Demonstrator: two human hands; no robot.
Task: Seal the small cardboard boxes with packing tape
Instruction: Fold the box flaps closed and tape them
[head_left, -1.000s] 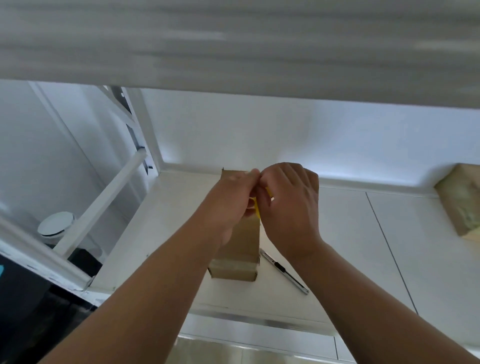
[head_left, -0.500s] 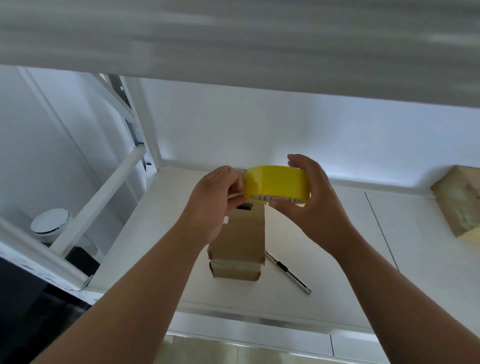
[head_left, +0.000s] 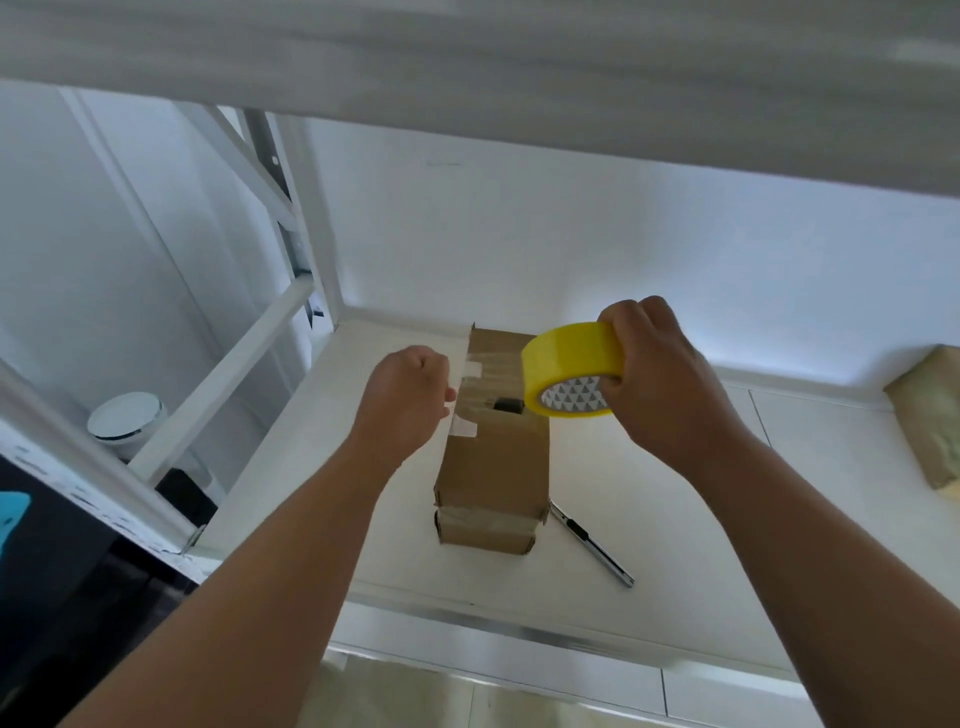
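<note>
A small brown cardboard box (head_left: 496, 467) lies lengthwise on the white shelf (head_left: 675, 545), with old clear tape across its far top and its near end. My right hand (head_left: 660, 384) grips a yellow roll of packing tape (head_left: 571, 366) above the box's far right corner. My left hand (head_left: 405, 400) pinches the free end of the tape to the left of the box. A clear strip of tape (head_left: 483, 384) stretches from the roll to my left fingers, over the box top.
A utility knife (head_left: 592, 545) lies on the shelf just right of the box's near end. Another brown parcel (head_left: 935, 415) sits at the right edge. White shelf posts (head_left: 311, 234) rise at the left; an upper shelf (head_left: 519, 67) hangs overhead.
My hands have moved apart: the right hand carried the roll to the right and the left hand drew the tape end to the left, so a strip is pulled out above the box.
</note>
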